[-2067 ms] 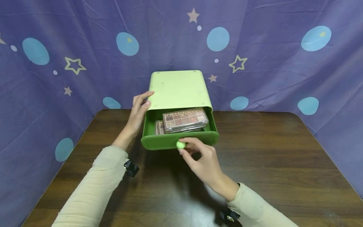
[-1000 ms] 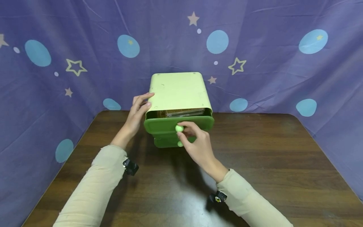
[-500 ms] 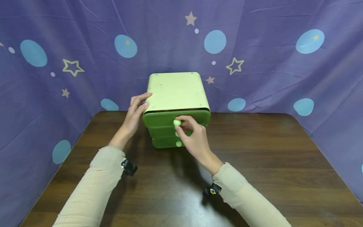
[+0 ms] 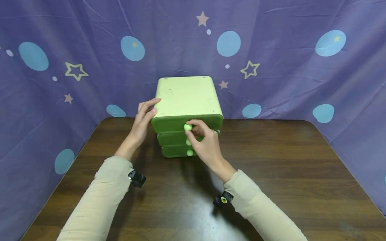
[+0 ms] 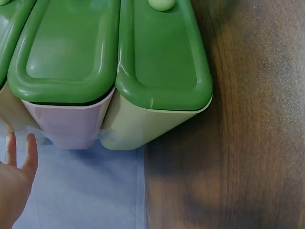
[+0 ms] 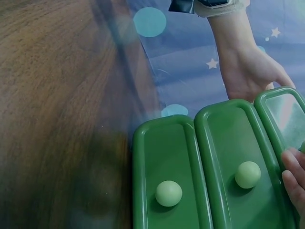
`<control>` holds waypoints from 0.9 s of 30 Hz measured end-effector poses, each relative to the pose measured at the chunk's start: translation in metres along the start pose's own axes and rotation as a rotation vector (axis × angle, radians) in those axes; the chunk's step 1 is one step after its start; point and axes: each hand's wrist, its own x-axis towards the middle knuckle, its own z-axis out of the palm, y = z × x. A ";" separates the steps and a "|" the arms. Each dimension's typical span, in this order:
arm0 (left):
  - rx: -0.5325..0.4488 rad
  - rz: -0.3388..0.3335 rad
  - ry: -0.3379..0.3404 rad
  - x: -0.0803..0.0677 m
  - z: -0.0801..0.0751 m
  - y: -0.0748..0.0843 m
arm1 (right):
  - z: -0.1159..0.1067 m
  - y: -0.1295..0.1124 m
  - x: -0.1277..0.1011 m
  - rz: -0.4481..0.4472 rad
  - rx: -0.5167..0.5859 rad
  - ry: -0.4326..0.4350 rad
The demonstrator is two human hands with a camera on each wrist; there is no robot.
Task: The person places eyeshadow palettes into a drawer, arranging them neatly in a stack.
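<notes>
Dark brown wood makes up the tabletop (image 4: 271, 174), and two beige sleeves reach across it from 6 o'clock toward the middle. The right hand (image 4: 205, 147) pinches the pale knob (image 4: 188, 127) of the top drawer (image 4: 178, 123) between thumb and fingertips, fingers curled round it. That drawer front sits flush with the two green drawers below it, whose own knobs show in the right wrist view. The left hand (image 4: 141, 125), at 10 o'clock of the right, lies with straight fingers against the left side of the cabinet (image 4: 187, 95), near its front top corner, holding nothing. The cabinet stands at 12 o'clock on the tabletop, close to the purple backdrop (image 4: 286, 67) with its stars and blue dots.

By the look of it the drawer is home or nearly so. A good finish would be a straight, light push on the knob along the drawer's run, with the flat left hand bracing the cabinet so it does not slide toward the backdrop.
</notes>
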 end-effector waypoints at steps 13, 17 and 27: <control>0.008 -0.002 -0.017 -0.003 0.001 0.002 | -0.002 0.002 0.001 -0.015 -0.020 -0.006; 0.027 -0.022 -0.028 -0.004 0.002 0.005 | -0.004 0.003 0.002 -0.020 -0.025 -0.018; 0.072 -0.094 -0.045 -0.006 -0.001 0.011 | -0.022 0.002 0.000 -0.050 -0.087 -0.154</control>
